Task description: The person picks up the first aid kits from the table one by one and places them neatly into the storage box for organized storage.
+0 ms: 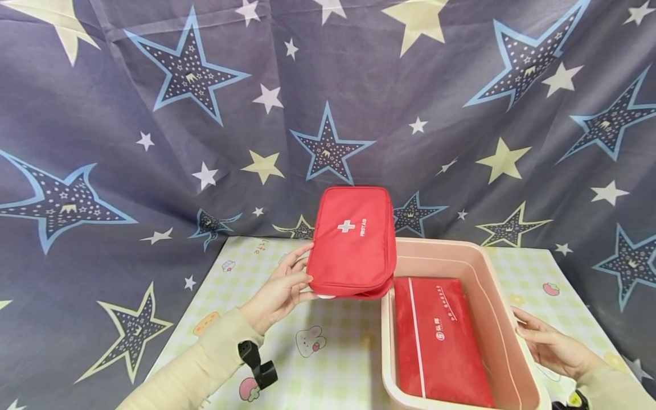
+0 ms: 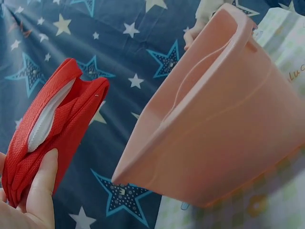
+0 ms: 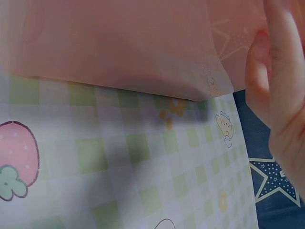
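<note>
My left hand grips a red first-aid pouch by its left edge, holding it raised over the table beside the pink bin. The pouch's face carries a white cross and "FIRST AID" lettering. From the left wrist view, the thumb presses one side of the pouch, and a white strip shows between its red layers. My right hand is at the bin's right rim, fingers mostly extended against its outside. Inside the bin lies a flat red packet with a white stripe and white printing.
A green-and-white checked cloth with cartoon prints covers the table. A dark blue star-patterned curtain hangs behind and at both sides. The bin's tall wall rises to the right of the held pouch.
</note>
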The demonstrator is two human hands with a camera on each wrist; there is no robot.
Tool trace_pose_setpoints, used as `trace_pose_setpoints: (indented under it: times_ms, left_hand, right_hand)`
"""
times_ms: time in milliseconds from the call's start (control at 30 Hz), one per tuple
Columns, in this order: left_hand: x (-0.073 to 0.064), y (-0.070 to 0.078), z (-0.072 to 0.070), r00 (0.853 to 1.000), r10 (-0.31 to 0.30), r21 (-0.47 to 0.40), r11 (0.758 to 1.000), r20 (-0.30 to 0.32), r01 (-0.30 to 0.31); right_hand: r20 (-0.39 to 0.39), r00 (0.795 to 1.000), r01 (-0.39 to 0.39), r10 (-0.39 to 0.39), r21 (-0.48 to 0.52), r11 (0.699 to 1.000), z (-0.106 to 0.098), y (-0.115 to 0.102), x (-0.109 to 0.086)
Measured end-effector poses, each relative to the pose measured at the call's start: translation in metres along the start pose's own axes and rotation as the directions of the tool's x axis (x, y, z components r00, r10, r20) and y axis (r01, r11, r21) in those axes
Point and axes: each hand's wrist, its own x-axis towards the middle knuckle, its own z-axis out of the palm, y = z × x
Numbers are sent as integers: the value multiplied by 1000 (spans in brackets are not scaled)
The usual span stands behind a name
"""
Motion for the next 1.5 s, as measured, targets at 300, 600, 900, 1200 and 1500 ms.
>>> trace_pose_setpoints:
  times_ms: [300, 600, 900, 1200, 1500]
  left_hand:
    - [-3, 7, 14, 999, -27, 13, 1000, 31, 27]
    - [4, 11, 35, 989, -131, 68, 990, 63, 127]
    - [11, 2, 60, 971, -231, 90, 970, 67, 225]
    - [18, -16, 75, 957, -284, 88, 956, 58, 279]
    - [24, -29, 98, 949, -313, 25, 950, 26, 312]
  right_hand:
    - [8, 1000, 8, -8, 1, 1000, 0, 0, -2]
    - [13, 1000, 14, -14, 8, 1000, 0, 1, -1]
    - [23, 1000, 16, -16, 8, 1000, -1, 0, 0]
    - [20, 1000, 21, -21, -2, 1000, -1, 0, -1]
    - [28, 999, 31, -31, 6, 1000, -1, 1, 0]
